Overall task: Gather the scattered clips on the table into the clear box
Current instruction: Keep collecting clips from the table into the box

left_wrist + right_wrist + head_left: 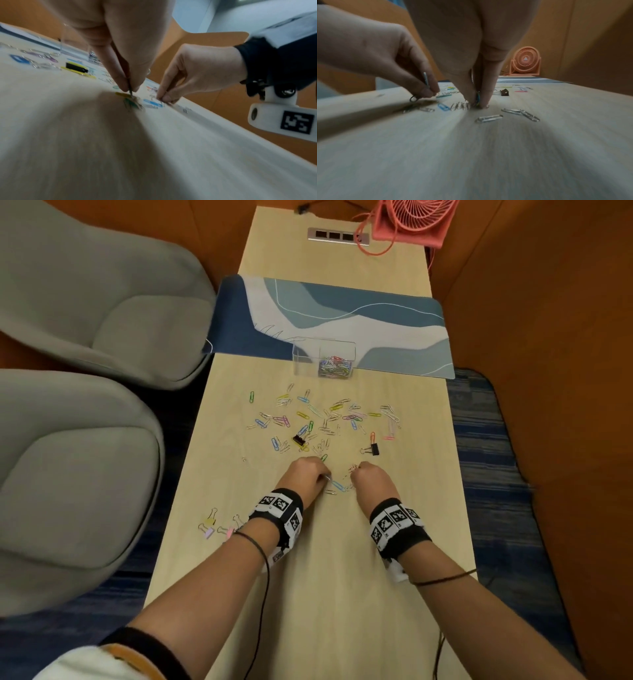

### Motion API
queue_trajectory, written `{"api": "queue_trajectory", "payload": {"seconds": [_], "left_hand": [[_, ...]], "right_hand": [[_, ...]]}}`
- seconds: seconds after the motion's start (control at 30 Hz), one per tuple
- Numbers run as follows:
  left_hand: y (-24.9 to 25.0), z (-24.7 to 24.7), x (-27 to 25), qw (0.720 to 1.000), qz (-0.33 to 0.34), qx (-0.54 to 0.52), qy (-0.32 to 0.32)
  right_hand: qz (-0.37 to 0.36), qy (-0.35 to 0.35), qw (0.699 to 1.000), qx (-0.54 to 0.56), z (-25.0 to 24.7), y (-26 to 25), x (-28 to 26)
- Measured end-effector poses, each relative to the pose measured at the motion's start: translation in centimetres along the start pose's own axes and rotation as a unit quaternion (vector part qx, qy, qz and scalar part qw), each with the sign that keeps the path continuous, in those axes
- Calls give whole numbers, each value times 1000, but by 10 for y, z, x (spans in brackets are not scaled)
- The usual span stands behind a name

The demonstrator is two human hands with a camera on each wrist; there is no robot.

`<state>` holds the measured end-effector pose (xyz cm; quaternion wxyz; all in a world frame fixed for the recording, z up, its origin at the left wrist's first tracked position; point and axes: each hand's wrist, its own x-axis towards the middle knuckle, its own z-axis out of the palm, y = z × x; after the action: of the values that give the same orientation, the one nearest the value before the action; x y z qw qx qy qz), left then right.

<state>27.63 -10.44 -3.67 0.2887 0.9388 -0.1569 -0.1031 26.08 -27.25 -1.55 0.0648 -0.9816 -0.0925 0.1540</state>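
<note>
Several coloured and silver paper clips [322, 419] lie scattered mid-table, with two black binder clips [299, 440] [374, 449] among them. The clear box [323, 357] stands beyond them on the mat's near edge, with a heap of clips in its right compartment. Both hands are down on the table at the near edge of the scatter. My left hand [323, 474] pinches a few clips [130, 92] between thumb and fingertips. My right hand [356, 472] pinches clips [477, 102] against the tabletop. A blue clip [443, 106] and silver clips [488, 118] lie loose between and beside the hands.
Pastel binder clips [209, 525] lie near the table's left edge by my left wrist. A blue patterned desk mat [394, 316] crosses the table behind the box. A pink fan [411, 220] and socket strip [337, 236] sit at the far end. Grey chairs [85, 285] stand left.
</note>
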Motion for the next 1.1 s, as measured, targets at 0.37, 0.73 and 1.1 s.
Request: {"api": "queue_trajectory", "payload": {"seconds": [0.37,0.73,1.1], "left_hand": [[-9,-62,28,988,-65,-134,44],[7,-138,131,983,16,-127,131],[-2,-138,230,995,71,16,65]], "right_hand": [[180,33,906,381,-16,33,16],[157,34,717,678,-76,40,51],[121,74,626,767,-104,44,120]]}}
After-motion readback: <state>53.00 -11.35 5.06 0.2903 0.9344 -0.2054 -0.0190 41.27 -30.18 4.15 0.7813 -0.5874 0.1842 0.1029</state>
